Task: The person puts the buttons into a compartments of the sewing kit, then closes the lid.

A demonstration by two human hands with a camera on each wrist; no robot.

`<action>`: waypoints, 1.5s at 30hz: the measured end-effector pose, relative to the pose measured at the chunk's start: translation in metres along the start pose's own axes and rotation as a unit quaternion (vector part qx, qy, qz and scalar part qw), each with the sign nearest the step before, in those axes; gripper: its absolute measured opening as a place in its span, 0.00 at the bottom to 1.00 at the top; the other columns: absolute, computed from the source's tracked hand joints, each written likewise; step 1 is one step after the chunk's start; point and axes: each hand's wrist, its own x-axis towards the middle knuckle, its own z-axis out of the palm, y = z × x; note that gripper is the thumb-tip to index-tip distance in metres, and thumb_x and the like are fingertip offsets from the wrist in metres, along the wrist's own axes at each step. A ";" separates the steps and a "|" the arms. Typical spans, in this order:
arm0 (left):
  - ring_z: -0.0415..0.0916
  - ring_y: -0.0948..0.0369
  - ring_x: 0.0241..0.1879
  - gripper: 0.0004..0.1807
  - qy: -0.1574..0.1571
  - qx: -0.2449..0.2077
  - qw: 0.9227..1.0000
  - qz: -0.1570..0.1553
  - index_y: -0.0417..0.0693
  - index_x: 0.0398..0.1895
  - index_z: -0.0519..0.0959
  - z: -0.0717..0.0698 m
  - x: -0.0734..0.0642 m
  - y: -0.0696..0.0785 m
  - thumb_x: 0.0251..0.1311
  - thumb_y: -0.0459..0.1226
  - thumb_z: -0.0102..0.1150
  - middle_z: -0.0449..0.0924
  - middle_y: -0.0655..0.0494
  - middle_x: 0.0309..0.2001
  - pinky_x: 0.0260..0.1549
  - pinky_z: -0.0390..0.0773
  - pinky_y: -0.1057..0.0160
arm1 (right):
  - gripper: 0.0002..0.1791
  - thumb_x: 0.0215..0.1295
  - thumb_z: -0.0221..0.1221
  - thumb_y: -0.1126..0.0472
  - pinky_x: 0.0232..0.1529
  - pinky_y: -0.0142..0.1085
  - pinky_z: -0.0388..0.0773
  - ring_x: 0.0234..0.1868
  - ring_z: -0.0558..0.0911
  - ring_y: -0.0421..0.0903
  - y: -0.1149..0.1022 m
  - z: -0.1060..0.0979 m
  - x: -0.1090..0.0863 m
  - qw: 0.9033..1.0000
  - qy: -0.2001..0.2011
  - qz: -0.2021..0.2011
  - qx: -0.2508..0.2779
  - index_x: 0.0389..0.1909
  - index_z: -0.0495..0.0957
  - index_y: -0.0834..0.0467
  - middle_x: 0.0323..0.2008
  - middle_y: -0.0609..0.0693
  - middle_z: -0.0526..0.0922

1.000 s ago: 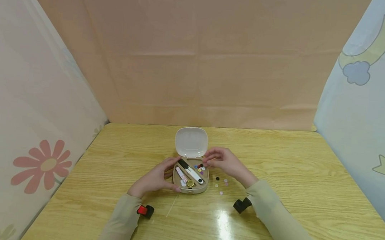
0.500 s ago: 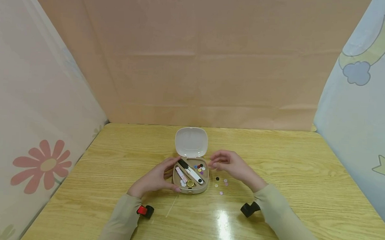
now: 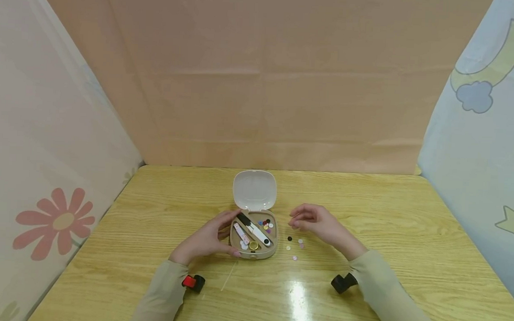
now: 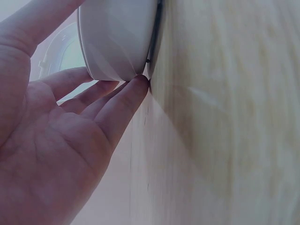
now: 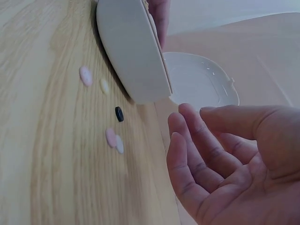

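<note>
A beige sewing box (image 3: pixel 253 256) stands on the table with its lid (image 3: pixel 254 190) raised at the back. My left hand (image 3: pixel 206 237) grips it from the left, thumb at the front corner and fingers along the side. In the left wrist view the fingertips (image 4: pixel 137 84) touch the box's wall. Inside lie black-and-white snips (image 3: pixel 256 231), a pink-and-white rolled tape (image 3: pixel 241 233), a gold ring-shaped piece (image 3: pixel 253 245) and several coloured buttons (image 3: pixel 266 227). My right hand (image 3: pixel 323 226) hovers right of the box, fingers loosely bent, holding nothing.
Several loose buttons, among them a black button (image 5: pixel 119 114) and a pink button (image 5: pixel 86 75), lie on the table right of the box. A thin pale strand (image 3: pixel 229 275) lies in front of it. Printed cloth walls surround the wooden table (image 3: pixel 186 191).
My right hand has drawn away from the box's right side, moving right and slightly towards me. The left hand and the box have stayed in place.
</note>
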 end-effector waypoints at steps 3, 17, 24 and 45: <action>0.53 0.50 0.69 0.57 0.000 -0.002 1.000 0.001 0.55 0.75 0.53 0.000 0.000 0.000 0.41 0.33 0.77 0.54 0.49 0.70 0.64 0.63 0.53 | 0.17 0.68 0.55 0.68 0.49 0.47 0.79 0.47 0.79 0.64 0.002 -0.002 -0.002 1.000 -0.001 -0.002 -0.003 0.53 0.70 0.74 0.45 0.67 0.80; 0.53 0.51 0.69 0.58 -0.002 0.000 1.000 0.004 0.54 0.75 0.52 0.000 0.000 0.001 0.41 0.34 0.77 0.54 0.50 0.69 0.63 0.63 0.54 | 0.16 0.66 0.57 0.69 0.44 0.34 0.81 0.45 0.82 0.56 0.011 -0.007 -0.010 0.999 -0.004 0.005 -0.040 0.51 0.71 0.73 0.43 0.65 0.82; 0.53 0.50 0.69 0.58 -0.004 0.002 1.000 0.007 0.53 0.75 0.52 0.000 0.000 0.002 0.41 0.34 0.77 0.54 0.49 0.69 0.63 0.63 0.54 | 0.15 0.66 0.57 0.69 0.43 0.35 0.81 0.45 0.81 0.55 0.016 -0.007 -0.013 0.999 -0.008 0.019 -0.041 0.51 0.72 0.73 0.42 0.62 0.82; 0.54 0.50 0.69 0.57 -0.002 0.000 1.000 0.001 0.52 0.75 0.52 0.000 -0.001 0.003 0.41 0.33 0.77 0.54 0.50 0.70 0.63 0.63 0.53 | 0.15 0.63 0.57 0.75 0.40 0.33 0.80 0.45 0.81 0.58 0.020 -0.011 -0.014 0.999 -0.023 0.008 -0.030 0.50 0.71 0.74 0.41 0.65 0.82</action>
